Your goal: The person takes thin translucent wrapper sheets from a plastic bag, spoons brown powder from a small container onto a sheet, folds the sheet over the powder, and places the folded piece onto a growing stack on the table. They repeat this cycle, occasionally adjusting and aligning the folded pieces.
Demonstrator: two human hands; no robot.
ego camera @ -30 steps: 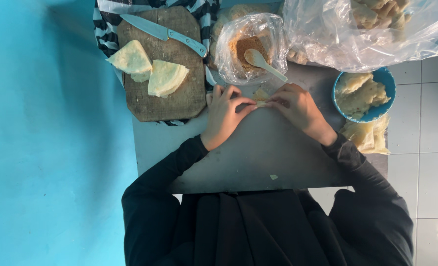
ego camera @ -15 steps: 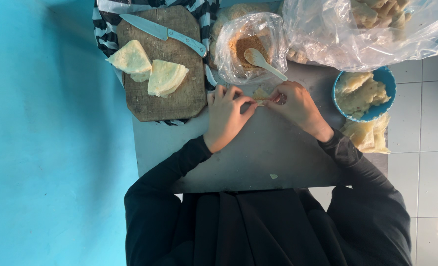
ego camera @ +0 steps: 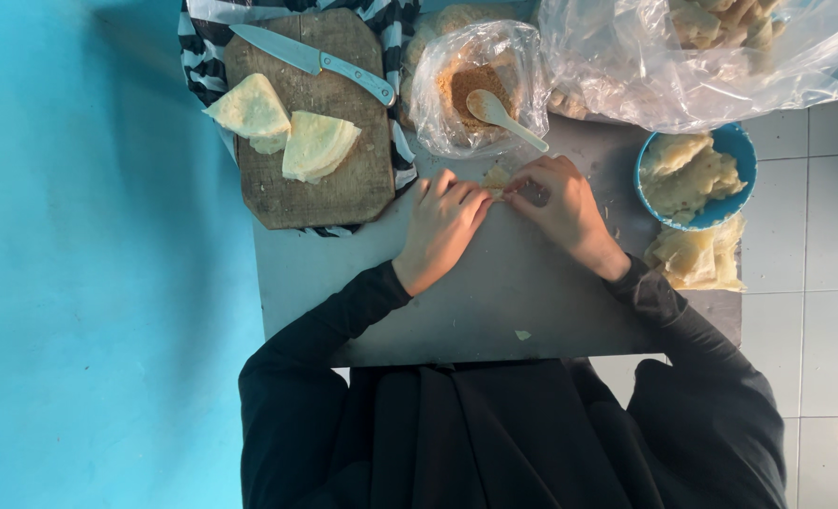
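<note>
Left hand: the left hand (ego camera: pixel 445 226) rests on the grey metal tabletop (ego camera: pixel 494 302), fingers curled narrow and pinching the left edge of a small pale folded piece of dough wrapper (ego camera: pixel 496 177).
Right hand: the right hand (ego camera: pixel 562 209) meets it from the right, fingertips closed on the same piece.
Wrapper: it lies at the far middle of the tabletop, mostly hidden under the fingers of both hands.
Far, just beyond the hands: a clear plastic bag of brown crumbly filling (ego camera: pixel 471 85) with a pale plastic spoon (ego camera: pixel 499 113) lying in it, handle pointing towards the right hand.
Far left: a worn wooden cutting board (ego camera: pixel 315 188) on a black-and-white striped cloth (ego camera: pixel 195 57), bearing two folded pale wrapper wedges (ego camera: pixel 287 132) and a steel knife with a light handle (ego camera: pixel 310 61).
Right: a blue round bowl (ego camera: pixel 734 151) with folded pale pieces, more stacked just near it.
Far right: a large clear plastic bag (ego camera: pixel 683 66) holding pale pieces.
Left of the table: a blue floor (ego camera: pixel 89 283).
</note>
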